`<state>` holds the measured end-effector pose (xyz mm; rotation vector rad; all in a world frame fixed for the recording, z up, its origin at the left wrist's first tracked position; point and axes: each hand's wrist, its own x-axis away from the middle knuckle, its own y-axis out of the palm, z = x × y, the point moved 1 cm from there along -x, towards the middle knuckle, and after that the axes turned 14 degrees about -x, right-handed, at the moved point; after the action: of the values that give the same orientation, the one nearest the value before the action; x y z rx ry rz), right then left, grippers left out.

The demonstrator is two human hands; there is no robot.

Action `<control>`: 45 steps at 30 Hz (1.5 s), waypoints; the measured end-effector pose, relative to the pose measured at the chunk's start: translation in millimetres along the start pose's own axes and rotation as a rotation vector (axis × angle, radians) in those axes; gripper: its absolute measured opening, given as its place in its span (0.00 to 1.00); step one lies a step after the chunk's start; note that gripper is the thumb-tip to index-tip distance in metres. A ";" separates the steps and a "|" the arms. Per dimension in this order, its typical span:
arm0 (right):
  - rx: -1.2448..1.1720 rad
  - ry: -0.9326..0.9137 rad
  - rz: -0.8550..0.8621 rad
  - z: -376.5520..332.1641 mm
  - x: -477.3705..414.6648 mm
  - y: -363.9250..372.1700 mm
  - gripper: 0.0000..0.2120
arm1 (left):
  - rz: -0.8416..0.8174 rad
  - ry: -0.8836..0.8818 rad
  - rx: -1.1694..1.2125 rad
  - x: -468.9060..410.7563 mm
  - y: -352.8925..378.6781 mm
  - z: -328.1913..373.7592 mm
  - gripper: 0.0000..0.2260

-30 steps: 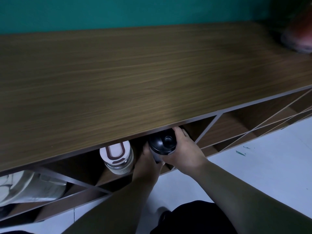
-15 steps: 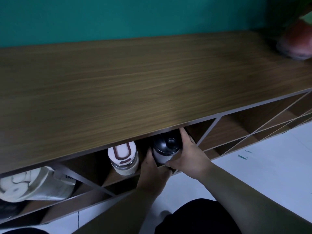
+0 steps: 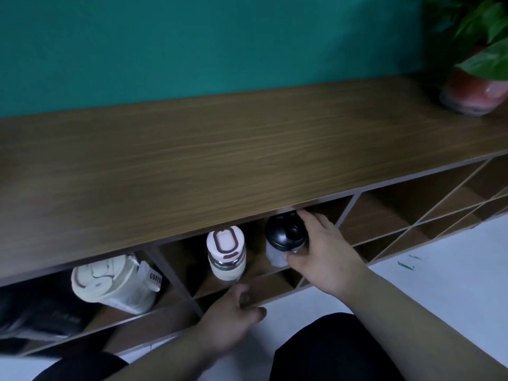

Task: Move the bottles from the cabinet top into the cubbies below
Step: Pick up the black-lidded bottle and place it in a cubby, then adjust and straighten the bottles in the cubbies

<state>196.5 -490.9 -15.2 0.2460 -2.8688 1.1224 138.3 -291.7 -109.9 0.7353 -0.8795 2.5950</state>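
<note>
Reaching into the upper middle cubby, the right hand [image 3: 324,251] is wrapped around the clear-bodied bottle with a black domed lid [image 3: 286,237], thumb on its lower front and fingers round its far side, so the bottle lies with its lid toward the camera just under the long brown wood-grain cabinet top [image 3: 220,160]; the left hand [image 3: 233,314] hangs in front of the shelf edge below, fingers loosely curled and clasping nothing; three bottles show in the cubbies: the black-lidded one, a glass bottle with a white lid outlined in brown [image 3: 226,251] just beside it in the same cubby, and a cream tumbler with a printed tag [image 3: 115,284] in the cubby to the left; one potted green plant in a reddish pot [image 3: 472,92] stands at the far right of the top; several cubbies on the right show only bare wood
</note>
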 end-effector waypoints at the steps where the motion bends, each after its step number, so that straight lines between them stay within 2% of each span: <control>1: 0.046 -0.038 -0.029 -12.2 4.0 4.0 0.41 | 0.008 0.004 -0.018 6.8 -8.8 -3.6 0.25; 4: 0.084 -0.053 -0.125 -44.3 11.2 23.8 0.43 | 0.056 0.009 0.017 18.3 -27.8 -15.9 0.30; 7: -0.030 0.014 -0.166 -63.9 8.0 48.2 0.39 | 0.134 -0.040 0.054 16.7 -36.0 -26.5 0.29; 11: -0.086 0.077 -0.169 -53.1 -9.6 64.5 0.42 | 0.202 -0.051 0.066 2.9 -45.4 -30.2 0.43; 14: -0.258 0.182 -0.173 -41.7 -21.3 68.9 0.48 | 0.214 0.003 0.002 -7.6 -51.2 -31.6 0.48; 16: -0.320 0.196 -0.174 -38.0 -27.0 73.1 0.46 | 0.226 0.038 -0.023 -12.8 -51.8 -31.0 0.48; 22: -0.360 0.141 -0.172 -37.9 -34.5 83.0 0.28 | 0.231 0.095 -0.020 -22.2 -45.7 -31.8 0.42; 27: -0.350 0.111 -0.169 -39.1 -36.1 91.0 0.24 | 0.222 0.102 0.036 -29.7 -41.2 -37.2 0.42; 36: -0.324 0.076 -0.129 -35.2 -37.7 95.7 0.26 | 0.228 0.122 0.037 -27.8 -42.6 -35.4 0.37; 41: -0.322 0.066 -0.125 -33.9 -38.6 96.7 0.26 | 0.212 0.121 0.013 -29.7 -42.0 -36.0 0.44; 45: -0.319 0.070 -0.125 -32.6 -39.4 96.7 0.27 | 0.205 0.115 0.010 -29.3 -40.7 -36.5 0.45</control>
<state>218.9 -393.7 -60.2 0.3541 -2.8669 0.6280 166.4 -240.9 -131.7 0.5153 -0.9522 2.7899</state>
